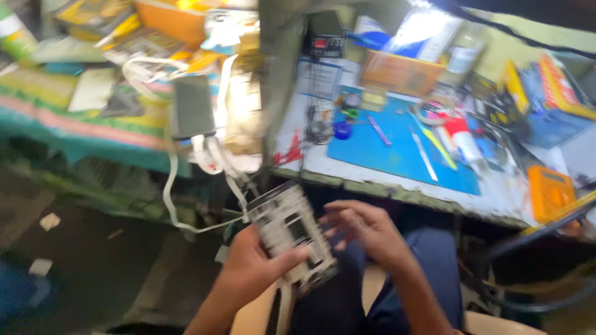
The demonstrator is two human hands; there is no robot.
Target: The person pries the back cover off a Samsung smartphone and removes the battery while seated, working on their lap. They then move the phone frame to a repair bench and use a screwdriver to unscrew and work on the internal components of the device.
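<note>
Your left hand (248, 273) holds an opened phone (295, 232), bare metal and plastic inside; your right hand (363, 226) sits beside it; the blue mat (397, 152) looks smooth, matt rubber

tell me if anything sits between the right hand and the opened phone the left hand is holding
Nothing visible does. The left hand grips the opened phone over the lap, and the right hand hovers just beside its right edge with fingers spread, only open air between them. The image is blurred, so small parts could go unseen.
</note>
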